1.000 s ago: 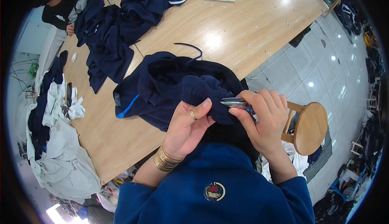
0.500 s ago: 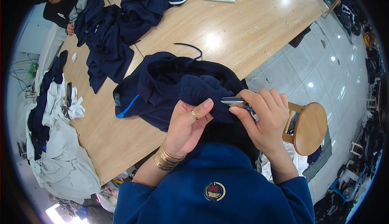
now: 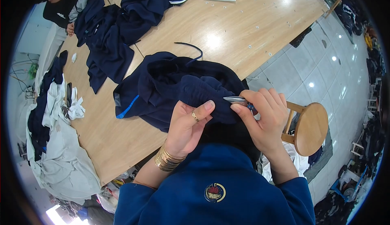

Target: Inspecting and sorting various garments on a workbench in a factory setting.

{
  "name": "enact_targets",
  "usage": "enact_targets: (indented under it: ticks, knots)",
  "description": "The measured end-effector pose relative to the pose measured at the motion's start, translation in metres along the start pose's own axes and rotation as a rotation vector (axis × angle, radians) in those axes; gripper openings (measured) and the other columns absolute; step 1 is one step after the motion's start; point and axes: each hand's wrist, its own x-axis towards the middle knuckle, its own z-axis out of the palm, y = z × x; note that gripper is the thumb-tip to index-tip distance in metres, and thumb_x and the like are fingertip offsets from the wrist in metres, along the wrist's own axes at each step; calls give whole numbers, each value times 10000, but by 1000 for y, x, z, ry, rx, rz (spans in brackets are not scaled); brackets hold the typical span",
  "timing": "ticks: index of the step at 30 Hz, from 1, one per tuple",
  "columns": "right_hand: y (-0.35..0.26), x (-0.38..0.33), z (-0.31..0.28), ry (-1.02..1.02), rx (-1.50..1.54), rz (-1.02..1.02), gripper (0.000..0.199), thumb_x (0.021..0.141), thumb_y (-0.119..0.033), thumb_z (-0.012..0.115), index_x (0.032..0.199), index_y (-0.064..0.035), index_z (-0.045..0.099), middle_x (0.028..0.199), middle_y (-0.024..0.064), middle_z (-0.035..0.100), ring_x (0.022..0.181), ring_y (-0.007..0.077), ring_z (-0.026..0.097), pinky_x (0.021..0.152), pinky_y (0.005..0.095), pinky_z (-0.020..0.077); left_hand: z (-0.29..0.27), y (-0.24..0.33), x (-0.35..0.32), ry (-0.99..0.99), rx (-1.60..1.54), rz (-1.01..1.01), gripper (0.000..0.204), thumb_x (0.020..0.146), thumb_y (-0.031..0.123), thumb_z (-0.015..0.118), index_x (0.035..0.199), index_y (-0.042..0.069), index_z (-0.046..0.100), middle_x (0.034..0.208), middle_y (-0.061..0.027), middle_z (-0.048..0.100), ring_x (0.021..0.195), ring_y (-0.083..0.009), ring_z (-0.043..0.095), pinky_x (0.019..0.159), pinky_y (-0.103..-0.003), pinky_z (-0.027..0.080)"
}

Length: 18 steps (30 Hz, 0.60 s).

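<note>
Silver snips [image 3: 234,99], left-pointing, crosswise

No words or numbers could be read, and the one clear sign was a round emblem [image 3: 215,193], red and cream in the middle with a pale curved edge, on the front of the person's blue top [image 3: 174,192].

Left hand [image 3: 187,125]: palm turned inward, thumb extended toward right hand [image 3: 265,117]. Right thumb and forefinger pinched, other fingers bent. Forearms [image 3: 282,167] converge.
</note>
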Motion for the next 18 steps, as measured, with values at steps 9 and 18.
enact_targets:
  ticks: [9,18]
  knots:
    - [-3,3,-9,-21,-9,17,230,688,-274,703,790,-89,611,627,-10,492,572,144,420,557,296,258,2,1,0,3,19,71,255,786,-8,593,1036,5,542,984,-95,614,907,-149,598,807,-284,479]
    - [-3,4,-8,-3,-63,-15,229,689,-274,709,788,-90,615,615,-8,500,560,136,403,563,299,248,2,-1,-2,25,96,135,265,768,-26,607,1024,-4,539,975,-101,612,909,-158,596,823,-311,477]
